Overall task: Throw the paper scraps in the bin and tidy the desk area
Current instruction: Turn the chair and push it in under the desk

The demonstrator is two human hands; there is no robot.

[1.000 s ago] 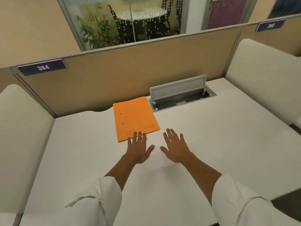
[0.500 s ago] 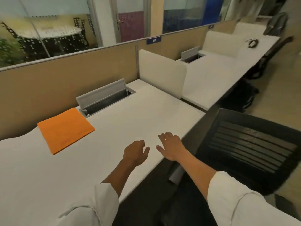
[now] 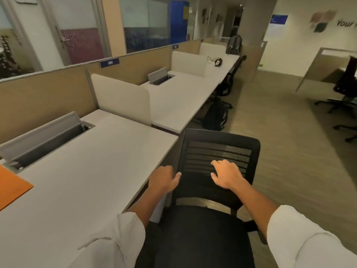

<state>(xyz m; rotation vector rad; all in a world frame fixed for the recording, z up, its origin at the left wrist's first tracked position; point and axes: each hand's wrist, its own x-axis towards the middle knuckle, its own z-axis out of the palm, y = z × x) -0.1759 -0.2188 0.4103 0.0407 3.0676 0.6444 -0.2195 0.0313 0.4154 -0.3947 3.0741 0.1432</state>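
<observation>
A black mesh office chair [image 3: 222, 149] stands at the right end of the white desk [image 3: 87, 180], its backrest facing me. My left hand [image 3: 164, 179] is at the backrest's left edge, fingers curled and thumb touching the edge; I cannot see whether it grips. My right hand [image 3: 228, 176] rests over the mesh front of the backrest, fingers apart and bent, holding nothing. A corner of an orange folder [image 3: 11, 188] lies on the desk at the far left. No paper scraps or bin are in view.
A grey cable box [image 3: 44, 140] with its lid raised sits at the desk's back edge. A cream divider [image 3: 121, 97] separates the neighbouring desk [image 3: 179, 99]. Farther along are other black chairs [image 3: 228, 84], a dark bag [image 3: 214, 117] on the floor and open carpet [image 3: 289, 132] to the right.
My view has swung right, from the orange folder to the chair. Both hands left the desktop and moved right onto the chair's backrest.
</observation>
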